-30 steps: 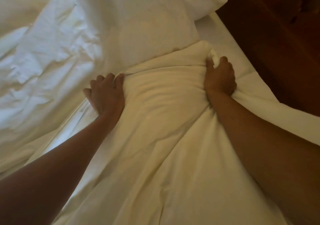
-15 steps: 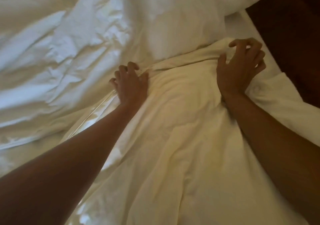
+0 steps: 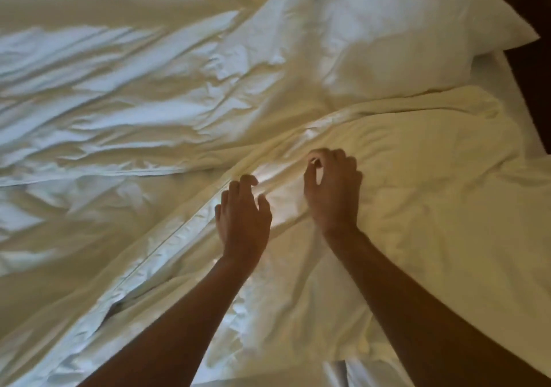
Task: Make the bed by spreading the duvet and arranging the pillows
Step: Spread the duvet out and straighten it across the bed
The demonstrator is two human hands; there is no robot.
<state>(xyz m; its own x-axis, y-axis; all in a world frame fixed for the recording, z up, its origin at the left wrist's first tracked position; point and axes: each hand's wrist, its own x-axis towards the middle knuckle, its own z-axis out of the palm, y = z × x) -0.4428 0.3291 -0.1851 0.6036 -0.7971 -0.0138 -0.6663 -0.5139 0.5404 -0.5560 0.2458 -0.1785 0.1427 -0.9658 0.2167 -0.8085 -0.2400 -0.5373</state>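
Two hands are close together over the cream duvet (image 3: 417, 207), which lies bunched on the bed's near side, its top edge just below the white pillow (image 3: 387, 34). The left hand (image 3: 243, 212) has loosely bent fingers gripping nothing, beside the duvet's hem. The right hand (image 3: 331, 189) curls thumb toward forefinger; whether it pinches cloth, I cannot tell. A rumpled sheet (image 3: 119, 103) spreads leftward.

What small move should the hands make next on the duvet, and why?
Probably take a grip on the edge of the duvet and draw it straight. The left hand and right hand hover over that edge with curled fingers, seemingly holding nothing, and the edge lies creased and slanted near the pillow.
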